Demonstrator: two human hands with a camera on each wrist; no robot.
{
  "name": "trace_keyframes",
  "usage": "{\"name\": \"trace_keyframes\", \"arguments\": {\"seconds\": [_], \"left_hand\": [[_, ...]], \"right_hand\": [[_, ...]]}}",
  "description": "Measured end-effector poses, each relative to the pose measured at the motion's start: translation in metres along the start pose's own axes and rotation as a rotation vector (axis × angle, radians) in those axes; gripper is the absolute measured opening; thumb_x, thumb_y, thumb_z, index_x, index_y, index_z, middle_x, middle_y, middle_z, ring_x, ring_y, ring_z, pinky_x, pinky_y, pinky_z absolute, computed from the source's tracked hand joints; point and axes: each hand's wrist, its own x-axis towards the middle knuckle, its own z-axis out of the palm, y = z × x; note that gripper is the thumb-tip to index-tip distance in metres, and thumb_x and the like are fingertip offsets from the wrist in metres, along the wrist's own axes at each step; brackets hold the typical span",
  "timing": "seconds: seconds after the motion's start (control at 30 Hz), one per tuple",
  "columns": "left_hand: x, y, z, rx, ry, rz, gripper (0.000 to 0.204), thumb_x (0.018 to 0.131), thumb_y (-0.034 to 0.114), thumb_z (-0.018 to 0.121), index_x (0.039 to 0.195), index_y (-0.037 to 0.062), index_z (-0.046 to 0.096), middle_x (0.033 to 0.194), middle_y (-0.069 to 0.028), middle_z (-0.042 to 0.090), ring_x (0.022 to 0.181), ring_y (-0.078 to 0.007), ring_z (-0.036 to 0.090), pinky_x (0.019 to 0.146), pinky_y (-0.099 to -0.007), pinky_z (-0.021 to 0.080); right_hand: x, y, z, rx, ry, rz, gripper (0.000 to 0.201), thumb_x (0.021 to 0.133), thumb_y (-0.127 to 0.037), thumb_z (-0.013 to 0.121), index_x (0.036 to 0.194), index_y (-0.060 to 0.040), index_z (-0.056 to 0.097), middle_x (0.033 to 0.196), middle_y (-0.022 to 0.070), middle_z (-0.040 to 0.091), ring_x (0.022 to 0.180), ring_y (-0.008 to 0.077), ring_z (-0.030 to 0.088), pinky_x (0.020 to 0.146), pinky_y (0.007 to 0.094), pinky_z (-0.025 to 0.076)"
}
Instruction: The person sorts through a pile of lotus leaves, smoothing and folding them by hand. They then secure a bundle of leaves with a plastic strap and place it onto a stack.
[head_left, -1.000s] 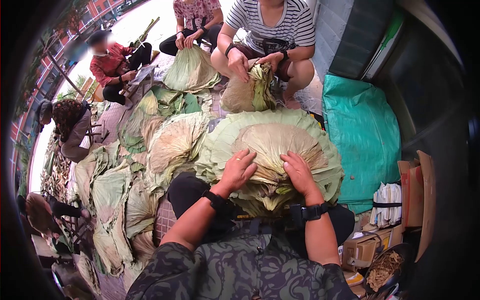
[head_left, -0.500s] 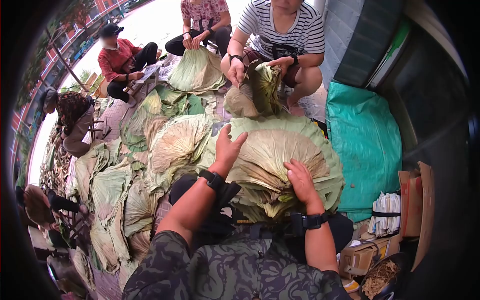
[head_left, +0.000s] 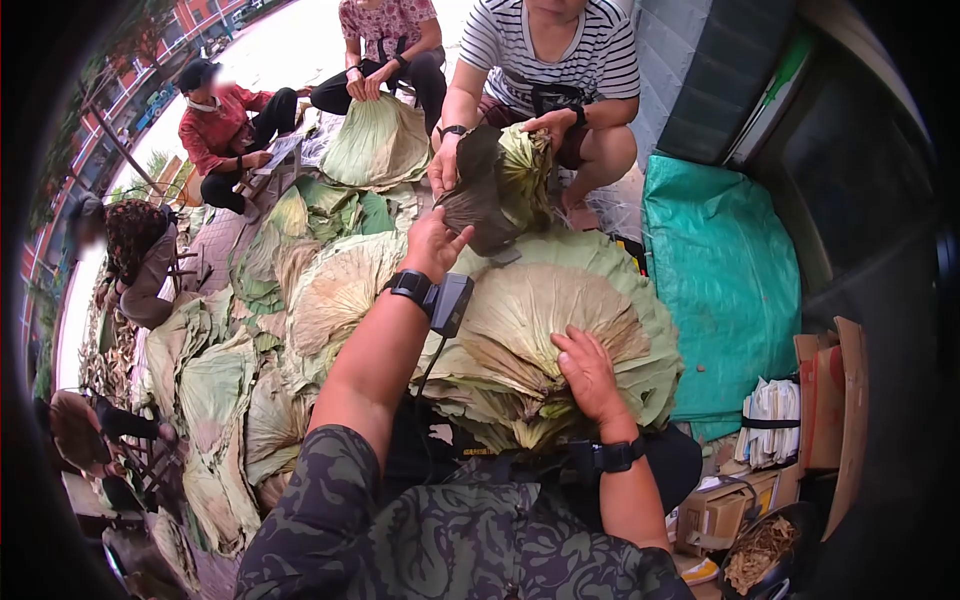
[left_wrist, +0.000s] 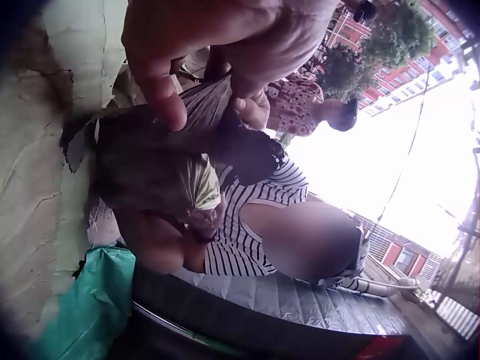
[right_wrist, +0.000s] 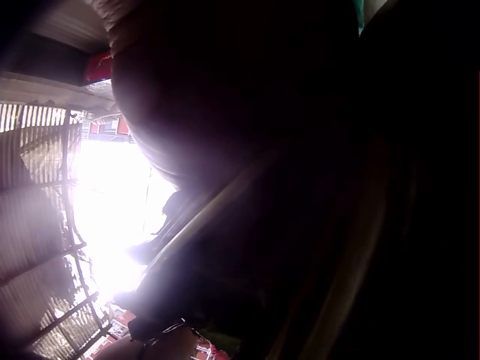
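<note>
My left hand (head_left: 437, 247) reaches up to the edge of a dark brown dried leaf (head_left: 478, 190), which the person opposite holds. In the left wrist view, my thumb (left_wrist: 171, 112) stands apart from the fingers and overlaps the dark leaf (left_wrist: 150, 161). The leaf's folds draw together close to my fingers. My right hand (head_left: 590, 372) rests, fingers extended, on a broad stack of dried leaves (head_left: 510, 310) over my lap. The tan top leaf fans out from gathered stem ends at the front. The right wrist view is mostly dark and shows no hand.
More dried leaves (head_left: 215, 385) cover the paving to the left. A green tarp (head_left: 720, 290) lies at the right, beside cardboard boxes (head_left: 830, 410) and a white bundle (head_left: 768, 420). Several people sit around, one holding a pale leaf (head_left: 378, 145).
My left hand has lifted off the stack and moved forward to the dark leaf. The person opposite has brought that leaf toward me. My right hand stays on the stack.
</note>
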Motion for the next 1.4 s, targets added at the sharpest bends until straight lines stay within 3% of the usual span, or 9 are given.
{"name": "trace_keyframes", "arguments": {"seconds": [0.2,0.3,0.4,0.5,0.73,0.87,0.97,1.13,1.4], "left_hand": [[-0.038,0.000,0.017,0.063,0.063,0.298,0.019,0.093,0.014,0.047,0.107,0.0010,0.051,0.090,-0.0057,0.053,0.075,-0.0166,0.053,0.071,-0.0324,0.053],[-0.063,-0.002,0.024,0.537,-0.225,0.976,0.016,0.091,0.013,0.055,0.098,0.0007,0.061,0.077,-0.0032,0.062,0.066,-0.0151,0.058,0.063,-0.0224,0.045],[-0.123,-0.006,0.027,1.212,-0.316,1.533,0.021,0.078,0.010,0.063,0.099,0.0106,0.062,0.090,-0.0127,0.064,0.078,-0.0277,0.063,0.066,-0.0315,0.050],[-0.153,-0.036,0.013,1.453,-0.541,1.412,0.018,0.075,0.015,0.063,0.093,0.0125,0.060,0.087,-0.0077,0.063,0.074,-0.0284,0.062,0.061,-0.0364,0.050],[-0.168,-0.068,-0.001,1.586,-0.592,1.127,0.010,0.079,0.023,0.060,0.084,0.0143,0.062,0.076,-0.0071,0.062,0.069,-0.0288,0.061,0.057,-0.0387,0.049],[-0.180,-0.061,0.012,1.573,-0.628,1.102,0.015,0.079,0.026,0.061,0.089,0.0159,0.063,0.080,-0.0062,0.064,0.071,-0.0282,0.062,0.059,-0.0399,0.049],[-0.185,-0.062,0.015,1.656,-0.634,1.057,0.021,0.079,0.032,0.060,0.091,0.0153,0.064,0.082,-0.0053,0.064,0.076,-0.0283,0.061,0.065,-0.0413,0.048],[-0.180,-0.068,0.004,1.743,-0.601,1.105,0.031,0.080,0.039,0.058,0.094,0.0126,0.065,0.090,-0.0071,0.063,0.083,-0.0307,0.058,0.072,-0.0420,0.045],[-0.173,-0.074,-0.005,1.562,-0.715,1.007,0.032,0.083,0.038,0.056,0.101,0.0125,0.065,0.099,-0.0099,0.062,0.080,-0.0325,0.056,0.071,-0.0412,0.046]], "right_hand": [[0.001,0.000,0.002,-0.007,0.016,-0.008,0.042,0.089,-0.041,0.042,0.120,-0.0172,0.057,0.130,0.0149,0.047,0.122,0.0384,0.038,0.103,0.0436,0.024],[0.002,0.000,0.003,-0.007,0.025,-0.002,0.042,0.089,-0.041,0.042,0.119,-0.0172,0.057,0.130,0.0151,0.048,0.122,0.0389,0.037,0.103,0.0440,0.024],[0.006,-0.004,0.000,-0.037,0.051,-0.008,0.043,0.088,-0.040,0.045,0.117,-0.0115,0.058,0.127,0.0177,0.049,0.118,0.0403,0.042,0.100,0.0436,0.030],[0.005,-0.008,0.001,0.236,0.141,0.083,0.053,0.082,-0.029,0.059,0.123,0.0020,0.046,0.119,0.0227,0.052,0.105,0.0406,0.052,0.090,0.0413,0.042],[0.005,0.000,0.004,0.758,0.569,0.202,0.078,0.077,0.002,0.057,0.141,-0.0036,0.014,0.122,0.0165,0.048,0.109,0.0217,0.049,0.093,0.0317,0.040],[0.005,0.012,0.000,0.294,0.472,0.166,0.051,0.071,0.004,0.053,0.122,0.0022,0.049,0.112,0.0197,0.059,0.104,0.0252,0.057,0.091,0.0326,0.043],[0.005,0.020,0.000,0.405,0.527,0.251,0.037,0.072,0.002,0.051,0.108,0.0039,0.059,0.106,0.0177,0.063,0.102,0.0257,0.059,0.092,0.0332,0.043],[-0.001,0.020,-0.017,0.331,0.497,0.302,0.040,0.072,0.000,0.049,0.111,0.0045,0.056,0.111,0.0187,0.061,0.105,0.0271,0.057,0.093,0.0333,0.042],[-0.004,-0.020,-0.035,-0.116,0.948,0.112,0.046,0.076,-0.008,0.057,0.121,-0.0003,0.049,0.125,0.0193,0.047,0.121,0.0397,0.038,0.102,0.0443,0.029]]}}
